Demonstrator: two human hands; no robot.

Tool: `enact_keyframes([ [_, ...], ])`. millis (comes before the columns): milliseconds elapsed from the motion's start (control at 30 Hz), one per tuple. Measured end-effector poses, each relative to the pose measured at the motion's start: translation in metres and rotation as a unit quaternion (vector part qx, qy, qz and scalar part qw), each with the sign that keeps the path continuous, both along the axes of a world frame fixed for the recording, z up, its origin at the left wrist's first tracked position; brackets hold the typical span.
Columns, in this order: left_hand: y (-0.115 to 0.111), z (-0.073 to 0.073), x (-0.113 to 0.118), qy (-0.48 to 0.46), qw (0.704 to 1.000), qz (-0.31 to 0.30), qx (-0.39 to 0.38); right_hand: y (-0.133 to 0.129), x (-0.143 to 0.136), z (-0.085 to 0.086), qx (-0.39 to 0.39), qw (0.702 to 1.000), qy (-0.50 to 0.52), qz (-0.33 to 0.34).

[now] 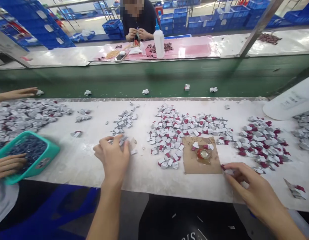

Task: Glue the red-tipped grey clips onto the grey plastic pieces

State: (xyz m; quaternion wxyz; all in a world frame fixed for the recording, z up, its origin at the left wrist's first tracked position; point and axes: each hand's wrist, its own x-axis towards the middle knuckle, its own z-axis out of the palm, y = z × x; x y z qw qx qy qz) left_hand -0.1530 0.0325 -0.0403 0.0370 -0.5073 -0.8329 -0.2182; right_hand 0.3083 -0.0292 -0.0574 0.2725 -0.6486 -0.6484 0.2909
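My left hand (pixel 113 160) is low over the table with its fingers curled around small grey pieces (pixel 122 140) at the near end of a loose pile. Between the thumb and fingers of my right hand (pixel 249 183) is a small red-and-grey piece (pixel 228 171), partly hidden by the fingertips. That hand is just right of a brown cardboard square (pixel 191 166). On the cardboard sits an amber puddle of liquid (pixel 205 160) around a round pale spot, with a few red and white pieces beside it. A large pile of red-and-white pieces (pixel 169 133) lies between my hands.
Another red-and-white pile (pixel 261 140) lies at right, near a large white bottle (pixel 286 103). A co-worker's hand (pixel 9 165) reaches into a teal basket (pixel 53 150) at left. Spaced pieces (pixel 145 91) rest on the green strip (pixel 119 80). Another person (pixel 138 20) sits opposite.
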Motion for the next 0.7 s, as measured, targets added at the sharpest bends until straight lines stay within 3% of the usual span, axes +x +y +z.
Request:
enact_keyframes([
  [100,0.009,0.004,0.004,-0.008,1.000,-0.010,0.002,0.000,-0.013,0.002,0.052,0.998,0.020,-0.008],
  [233,0.008,0.015,0.019,-0.039,0.998,-0.038,0.020,0.004,-0.019,0.010,0.053,0.997,0.040,-0.032],
  [433,-0.038,0.027,0.064,-0.198,0.976,-0.093,0.014,-0.004,-0.018,0.010,0.058,0.995,0.033,-0.071],
  [567,-0.075,0.019,0.095,-0.250,0.945,-0.207,0.038,-0.008,-0.016,0.008,0.069,0.993,0.023,-0.089],
  [700,-0.093,0.002,0.125,-0.265,0.899,-0.348,0.036,-0.005,-0.010,0.001,0.084,0.991,0.008,-0.103],
])
